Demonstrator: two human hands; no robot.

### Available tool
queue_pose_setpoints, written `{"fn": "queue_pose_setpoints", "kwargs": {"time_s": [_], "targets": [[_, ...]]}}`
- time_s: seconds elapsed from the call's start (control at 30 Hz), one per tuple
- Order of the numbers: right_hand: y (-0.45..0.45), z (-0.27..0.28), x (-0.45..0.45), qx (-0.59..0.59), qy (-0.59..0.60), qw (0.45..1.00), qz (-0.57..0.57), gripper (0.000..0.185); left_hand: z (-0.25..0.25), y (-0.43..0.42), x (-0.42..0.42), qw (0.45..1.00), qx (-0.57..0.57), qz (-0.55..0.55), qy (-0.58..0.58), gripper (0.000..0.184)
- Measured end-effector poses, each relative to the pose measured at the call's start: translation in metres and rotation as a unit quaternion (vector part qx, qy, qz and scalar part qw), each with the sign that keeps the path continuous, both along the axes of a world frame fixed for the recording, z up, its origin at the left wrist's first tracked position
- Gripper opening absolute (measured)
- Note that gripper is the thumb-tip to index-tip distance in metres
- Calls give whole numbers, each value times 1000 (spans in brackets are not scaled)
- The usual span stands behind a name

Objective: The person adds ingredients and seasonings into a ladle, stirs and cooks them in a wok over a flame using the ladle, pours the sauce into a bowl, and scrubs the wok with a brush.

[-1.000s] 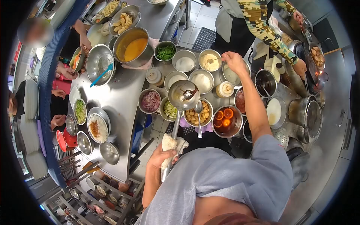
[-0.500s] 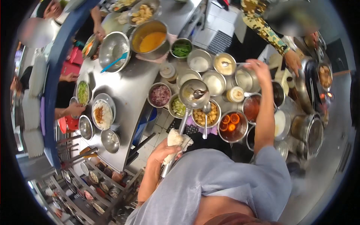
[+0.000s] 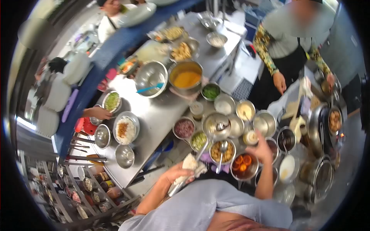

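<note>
My left hand (image 3: 178, 175) is closed round a whitish cloth (image 3: 189, 163) wrapped on the handle of a large steel ladle (image 3: 211, 129). The ladle's bowl hangs over the containers, with a small spoon (image 3: 221, 126) and some food in it. My right hand (image 3: 263, 150), its fingers apart and slightly blurred, hovers empty beside a squeeze bottle (image 3: 251, 137) and above the right edge of a bowl of orange slices in dark red liquid (image 3: 243, 174). Just below the ladle stands a bowl of brown chunks (image 3: 227, 154) with a spoon (image 3: 219, 163) in it.
Bowls of chopped purple onion (image 3: 184, 128) and green pieces (image 3: 199, 141) stand left of the ladle. On the steel table (image 3: 154, 119) are a plate of rice (image 3: 125, 130) and a pot of orange liquid (image 3: 187, 79). A co-worker (image 3: 287, 57) stands across, by the stove.
My right hand has drawn back toward me from the bowl of yellow sauce, where it held a utensil. My left hand still grips the ladle. The view has shifted, showing more of the co-worker.
</note>
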State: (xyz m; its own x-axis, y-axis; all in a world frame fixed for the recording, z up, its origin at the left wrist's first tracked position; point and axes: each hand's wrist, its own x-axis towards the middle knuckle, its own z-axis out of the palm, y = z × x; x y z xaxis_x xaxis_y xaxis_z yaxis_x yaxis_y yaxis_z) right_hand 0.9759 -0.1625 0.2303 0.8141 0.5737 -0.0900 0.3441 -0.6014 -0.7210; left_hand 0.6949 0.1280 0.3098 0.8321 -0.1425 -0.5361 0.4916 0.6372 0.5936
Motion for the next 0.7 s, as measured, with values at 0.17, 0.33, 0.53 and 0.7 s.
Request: {"fn": "queue_pose_setpoints", "kwargs": {"time_s": [0.17, 0.33, 0.53, 0.7], "targets": [[35, -47, -23, 16, -203, 972, -120, 85, -30, 6, -15, 998, -10, -32, -51, 44], [41, 4, -14, 154, -33, 983, -98, 76, -20, 8, -24, 997, 17, -31, -68, 44], [102, 94, 10, -114, -159, 949, 248, 78, -22, 13, -30, 999, 41, 6, -32, 48], [166, 77, 22, -475, -118, 792, 365, 66, -21, 13, -16, 999, 26, -13, -22, 49]]}}
